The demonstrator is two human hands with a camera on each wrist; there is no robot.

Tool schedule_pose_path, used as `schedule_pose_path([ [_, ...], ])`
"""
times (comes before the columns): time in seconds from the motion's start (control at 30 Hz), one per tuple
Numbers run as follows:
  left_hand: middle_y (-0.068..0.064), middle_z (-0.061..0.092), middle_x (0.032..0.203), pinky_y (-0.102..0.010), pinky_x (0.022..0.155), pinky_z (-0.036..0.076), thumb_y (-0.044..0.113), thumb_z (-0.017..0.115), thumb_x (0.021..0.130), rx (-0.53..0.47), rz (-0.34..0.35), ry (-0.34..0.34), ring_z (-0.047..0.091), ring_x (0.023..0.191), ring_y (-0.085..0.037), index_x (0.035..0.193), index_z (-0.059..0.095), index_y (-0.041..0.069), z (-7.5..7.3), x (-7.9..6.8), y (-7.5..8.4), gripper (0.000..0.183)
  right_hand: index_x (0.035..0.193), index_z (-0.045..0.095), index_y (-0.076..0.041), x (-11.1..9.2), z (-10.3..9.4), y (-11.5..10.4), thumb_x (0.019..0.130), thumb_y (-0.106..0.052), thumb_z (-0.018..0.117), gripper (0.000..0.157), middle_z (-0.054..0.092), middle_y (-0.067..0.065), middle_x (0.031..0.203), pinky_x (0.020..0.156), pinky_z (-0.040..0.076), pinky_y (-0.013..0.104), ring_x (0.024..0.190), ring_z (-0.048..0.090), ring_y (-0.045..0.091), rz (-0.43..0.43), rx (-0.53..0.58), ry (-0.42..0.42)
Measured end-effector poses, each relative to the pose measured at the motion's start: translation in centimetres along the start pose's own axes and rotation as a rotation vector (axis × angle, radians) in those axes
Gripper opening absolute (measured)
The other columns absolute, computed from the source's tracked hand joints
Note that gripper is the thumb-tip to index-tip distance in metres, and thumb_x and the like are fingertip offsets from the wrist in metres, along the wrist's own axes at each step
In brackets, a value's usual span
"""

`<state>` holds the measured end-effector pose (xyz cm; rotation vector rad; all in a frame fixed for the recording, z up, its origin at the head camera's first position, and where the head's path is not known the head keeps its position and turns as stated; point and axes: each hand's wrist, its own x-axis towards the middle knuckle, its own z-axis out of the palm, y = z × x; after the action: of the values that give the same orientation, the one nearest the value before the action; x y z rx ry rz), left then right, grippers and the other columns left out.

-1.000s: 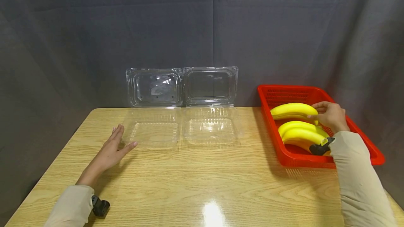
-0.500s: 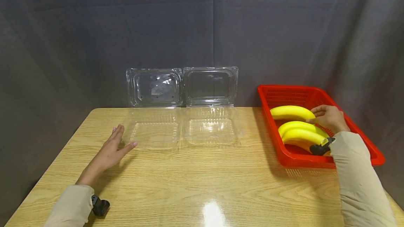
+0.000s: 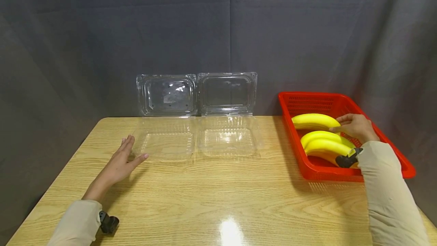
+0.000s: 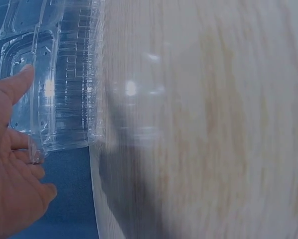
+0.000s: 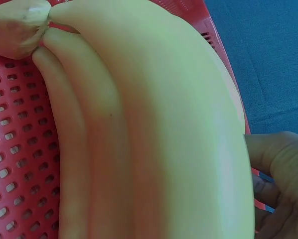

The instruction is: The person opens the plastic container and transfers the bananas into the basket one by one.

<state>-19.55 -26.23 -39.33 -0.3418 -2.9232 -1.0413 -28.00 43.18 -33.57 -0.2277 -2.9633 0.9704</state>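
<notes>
My right hand (image 3: 358,127) reaches into the red basket (image 3: 305,164) and pinches the right end of the rear banana (image 3: 315,120). In front of that banana lies a bunch of bananas (image 3: 326,146), which fills much of the right wrist view, its brown stem (image 5: 19,27) at upper left. My left hand (image 3: 117,164), thumb spread and fingers extended, is at the left side of a clear plastic clamshell container (image 3: 167,134). In the left wrist view its fingers overlap the container's corner. A second clear clamshell container (image 3: 227,119) stands directly to the right; both have their lids raised.
A wood-grain table (image 3: 211,193) carries the containers and the basket. Behind it hangs a grey curtain (image 3: 170,29), close to the raised lids. The basket's perforated floor (image 5: 14,139) shows beside the bananas. Small black cameras (image 3: 108,223) are strapped at both wrists.
The rear banana and my right hand have come down slightly, the banana shifting a little left. They barely move in the last half second. My left hand and the containers stay put.
</notes>
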Motion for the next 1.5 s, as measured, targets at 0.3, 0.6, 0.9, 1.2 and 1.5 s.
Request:
schedule_pose_path([
  [0.3,-0.028,-0.006,0.156,-0.068,0.106,0.008,0.045,0.052,0.098,0.011,-0.013,-0.01,-0.004,0.142,-0.044,0.151,-0.001,-0.008,0.0,-0.1,0.0,0.091,0.127,0.05,0.012,-0.2,-0.3,0.0,0.084,-0.037,0.075,0.07,0.059,0.031,0.111,0.064,0.049,0.029,0.088,0.055,0.035,-0.003,-0.016,-0.055],
  [0.6,-0.028,-0.005,0.156,-0.069,0.105,0.011,0.046,0.052,0.098,0.02,-0.02,-0.016,0.0,0.141,-0.047,0.151,0.0,-0.008,0.1,-0.3,0.1,0.092,0.135,0.042,0.012,-0.2,-0.3,0.3,0.084,-0.045,0.072,0.082,0.047,0.034,0.127,0.081,0.049,0.049,0.1,0.049,0.042,0.04,-0.009,-0.121],
  [0.9,-0.029,-0.005,0.156,-0.068,0.106,0.01,0.046,0.052,0.098,0.022,-0.008,-0.006,-0.002,0.142,-0.046,0.15,0.001,-0.009,-0.3,-0.1,0.0,0.091,0.135,0.041,0.014,-0.4,-0.5,0.2,0.087,-0.04,0.071,0.079,0.044,0.037,0.129,0.076,0.055,0.041,0.102,0.052,0.045,0.001,-0.007,-0.107],
  [1.2,-0.029,-0.004,0.156,-0.067,0.106,0.009,0.045,0.054,0.098,0.035,0.002,0.011,-0.003,0.141,-0.047,0.15,0.003,-0.009,-0.9,0.0,0.6,0.091,0.136,0.042,0.01,-0.7,-1.4,-1.2,0.091,-0.043,0.063,0.073,0.04,0.038,0.133,0.093,0.036,0.064,0.114,0.037,0.054,0.002,-0.056,-0.049],
  [1.5,-0.028,-0.004,0.157,-0.069,0.106,0.007,0.045,0.051,0.099,0.055,0.017,0.023,-0.007,0.141,-0.045,0.152,0.002,-0.006,-1.9,0.4,1.6,0.088,0.144,0.034,0.008,-1.4,-2.6,-2.5,0.092,-0.053,0.057,0.084,0.038,0.037,0.137,0.094,0.034,0.069,0.117,0.038,0.055,0.014,-0.01,0.016],
])
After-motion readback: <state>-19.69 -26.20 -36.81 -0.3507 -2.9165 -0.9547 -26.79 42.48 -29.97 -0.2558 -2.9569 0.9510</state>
